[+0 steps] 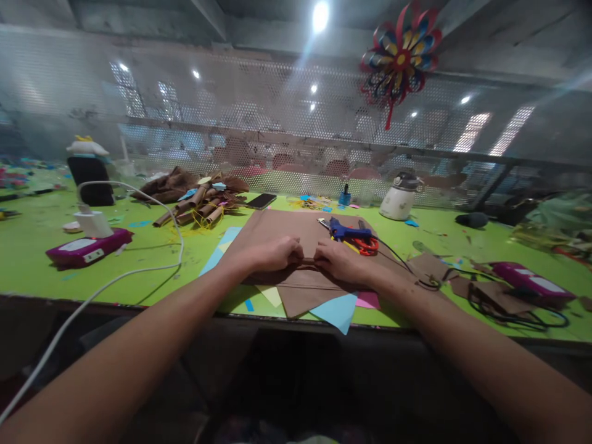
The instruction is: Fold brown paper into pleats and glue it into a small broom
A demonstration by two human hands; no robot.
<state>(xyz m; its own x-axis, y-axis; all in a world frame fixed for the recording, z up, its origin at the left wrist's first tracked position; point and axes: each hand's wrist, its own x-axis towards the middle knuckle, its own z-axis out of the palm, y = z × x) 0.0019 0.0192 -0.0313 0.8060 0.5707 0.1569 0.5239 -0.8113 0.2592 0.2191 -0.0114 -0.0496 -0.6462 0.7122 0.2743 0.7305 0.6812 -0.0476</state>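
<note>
A large sheet of brown paper [287, 223] lies in front of me on the green table. My left hand [280, 254] and my right hand [340, 262] rest a short way apart at its near part, fingers closed on a narrow folded or rolled strip of brown paper [307, 266]. The fingertips partly hide that strip. Just beyond my right hand, a blue glue gun [348, 229] lies on the sheet beside red-handled scissors [368, 248]. Under the sheet, light blue paper [340, 311], pink paper [368, 300] and pale yellow paper [270, 294] stick out.
Left stands a purple power strip [90, 248] with a white charger and cable. Brown paper rolls [203, 206], a phone [261, 201], a small blue bottle [345, 196] and a white jug [398, 197] are at the back. Black cords and another purple power strip [531, 282] lie right.
</note>
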